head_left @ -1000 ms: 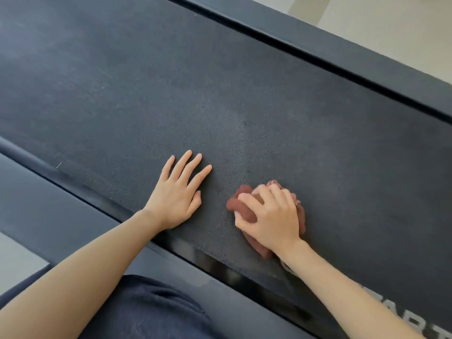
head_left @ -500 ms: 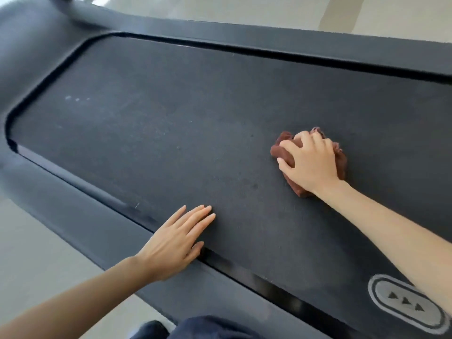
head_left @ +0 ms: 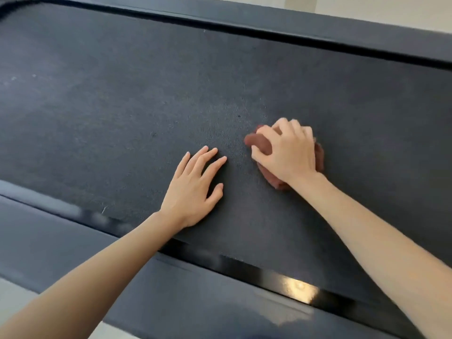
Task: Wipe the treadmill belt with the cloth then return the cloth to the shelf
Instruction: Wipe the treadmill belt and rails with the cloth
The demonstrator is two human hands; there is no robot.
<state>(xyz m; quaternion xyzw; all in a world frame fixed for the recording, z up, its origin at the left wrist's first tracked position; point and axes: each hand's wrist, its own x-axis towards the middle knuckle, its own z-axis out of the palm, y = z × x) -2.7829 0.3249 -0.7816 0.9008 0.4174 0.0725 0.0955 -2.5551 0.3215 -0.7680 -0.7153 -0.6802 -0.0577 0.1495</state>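
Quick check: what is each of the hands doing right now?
Left hand: open, flat on the treadmill belt.
Right hand: closed around the cloth, pressing it on the belt.

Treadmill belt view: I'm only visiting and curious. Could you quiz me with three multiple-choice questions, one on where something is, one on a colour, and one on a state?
1. Where is the cloth?
A. On the treadmill belt, under the right hand
B. Held up in the air
C. Lying alone, untouched

2. What colour is the cloth?
A. White
B. Reddish-brown
C. Blue

3. How does the left hand lie?
A. Clenched in a fist
B. Flat on the belt, fingers straight
C. Raised, palm up

Answers:
1 A: the bunched cloth shows around the right hand's curled fingers, down on the belt.
2 B: the folds showing beside the hand are reddish-brown.
3 B: its palm rests on the belt with the fingers spread.
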